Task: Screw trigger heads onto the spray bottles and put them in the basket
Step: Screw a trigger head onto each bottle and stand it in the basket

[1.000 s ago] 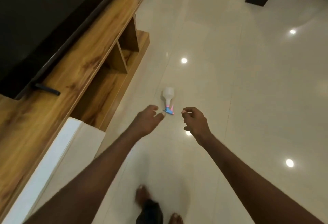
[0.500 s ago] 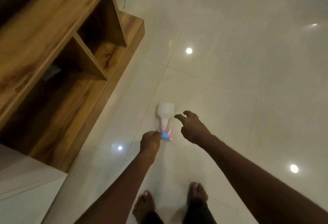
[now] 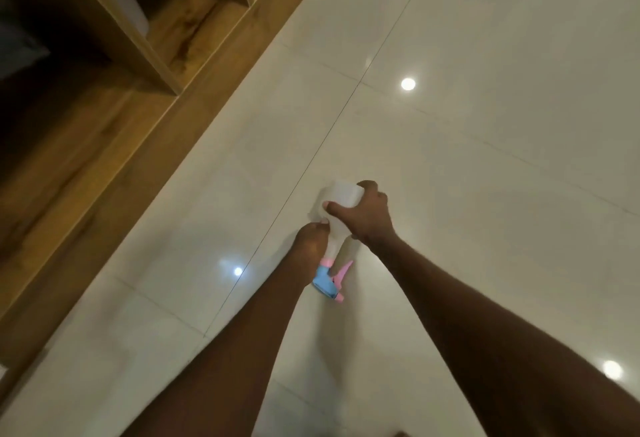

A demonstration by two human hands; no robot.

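The right hand (image 3: pixel 367 218) is clamped over the wide body of a white spray bottle (image 3: pixel 341 199), thumb across its near side and fingers curled over the far edge, while the left hand (image 3: pixel 310 246) is closed around the bottle's narrow neck just above the trigger head (image 3: pixel 328 280). The bottle lies on the pale tiled floor (image 3: pixel 485 159), base pointing away, its blue-and-pink head at the near end. To the far left stands a wooden shelf unit (image 3: pixel 145 66) with open, dark compartments.
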